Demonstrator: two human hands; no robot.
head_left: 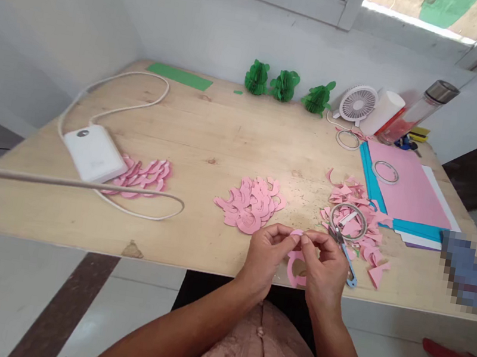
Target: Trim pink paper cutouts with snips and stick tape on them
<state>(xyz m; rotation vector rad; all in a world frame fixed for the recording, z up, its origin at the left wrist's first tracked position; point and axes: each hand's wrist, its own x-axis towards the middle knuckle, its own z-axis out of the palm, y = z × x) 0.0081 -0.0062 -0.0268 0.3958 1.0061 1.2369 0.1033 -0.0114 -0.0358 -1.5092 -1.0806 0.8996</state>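
1. Centrally, at the near edge of the table [214,126], a pink paper piece [296,233] is pinched between the thumb and forefinger of the left hand [263,255] and of the right hand [327,268].
2. Neither hand is nearer; the piece is gripped by both. Its long axis is hidden by fingers.
3. A curved pink section is seen below; whether it is joined cannot be told.
4. Curved cutouts [252,205] are heaped to the left, scraps [374,254] to the right.

gap between 2 leftmost pink piles [249,203], 1 white cable loop [146,217] intruding
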